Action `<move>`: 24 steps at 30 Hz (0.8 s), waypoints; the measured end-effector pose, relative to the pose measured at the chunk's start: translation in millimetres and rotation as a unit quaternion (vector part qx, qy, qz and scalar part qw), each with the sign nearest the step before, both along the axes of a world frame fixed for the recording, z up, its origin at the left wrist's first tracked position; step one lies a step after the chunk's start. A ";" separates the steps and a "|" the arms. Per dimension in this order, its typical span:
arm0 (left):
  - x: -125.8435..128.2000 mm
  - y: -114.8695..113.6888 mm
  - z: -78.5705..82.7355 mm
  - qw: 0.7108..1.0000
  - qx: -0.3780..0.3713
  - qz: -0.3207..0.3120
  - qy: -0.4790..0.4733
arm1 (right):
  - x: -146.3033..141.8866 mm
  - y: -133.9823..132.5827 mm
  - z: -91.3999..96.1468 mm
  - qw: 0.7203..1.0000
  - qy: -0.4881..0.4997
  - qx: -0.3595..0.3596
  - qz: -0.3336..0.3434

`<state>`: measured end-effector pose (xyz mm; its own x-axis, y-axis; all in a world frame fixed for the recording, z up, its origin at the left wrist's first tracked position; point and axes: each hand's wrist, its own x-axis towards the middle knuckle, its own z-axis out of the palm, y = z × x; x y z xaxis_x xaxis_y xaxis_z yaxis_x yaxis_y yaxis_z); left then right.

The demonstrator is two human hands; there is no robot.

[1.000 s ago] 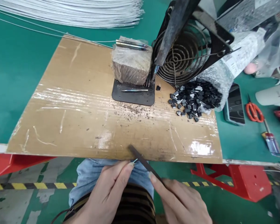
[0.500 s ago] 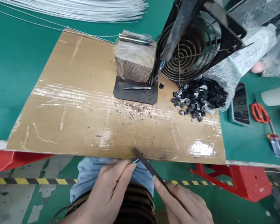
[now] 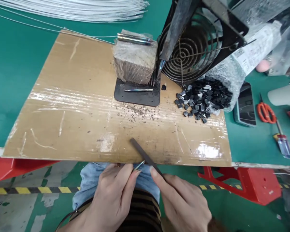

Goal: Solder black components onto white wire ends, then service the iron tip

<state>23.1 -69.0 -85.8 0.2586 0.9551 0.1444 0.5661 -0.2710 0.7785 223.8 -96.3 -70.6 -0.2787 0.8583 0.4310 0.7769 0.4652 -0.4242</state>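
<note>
At the front edge of the cardboard, my left hand [image 3: 112, 195] pinches a slim, shiny soldering iron tip [image 3: 139, 165] whose point sticks out to the right. My right hand [image 3: 185, 203] grips a dark flat file [image 3: 141, 150], which slants up and left across the cardboard [image 3: 74, 129]. The file's side lies against or very near the tip's point; exact contact is hard to make out. Another metal tip [image 3: 138, 90] rests on the black base plate [image 3: 135, 97]. More metal tips [image 3: 134, 39] lie on top of the plastic-wrapped block [image 3: 135, 59].
A soldering iron [image 3: 170, 43] leans beside a black fan [image 3: 195, 54]. Small black pieces [image 3: 203, 100] spill from a bubble-wrap bag [image 3: 234, 75]. To the right are a phone [image 3: 246, 104], orange-handled scissors [image 3: 265, 112] and a screwdriver [image 3: 284, 143]. White wires [image 3: 87, 9] lie at the back.
The file has slid forward and left over the tip, so more of it reaches past the tip. My right hand moved with it. My left hand keeps its pinch.
</note>
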 end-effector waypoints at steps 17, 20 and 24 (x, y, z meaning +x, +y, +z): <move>0.4 0.9 7.2 0.993 -0.090 0.018 -0.075 | -3.0 -0.7 -0.4 1.000 0.020 0.000 -0.009; 0.3 0.3 6.7 0.990 -0.112 0.015 -0.090 | 1.1 -14.4 -0.7 0.998 0.015 0.028 -0.050; 0.4 1.2 7.0 0.987 -0.130 0.013 -0.094 | -3.5 -2.6 0.7 1.000 0.022 -0.009 -0.016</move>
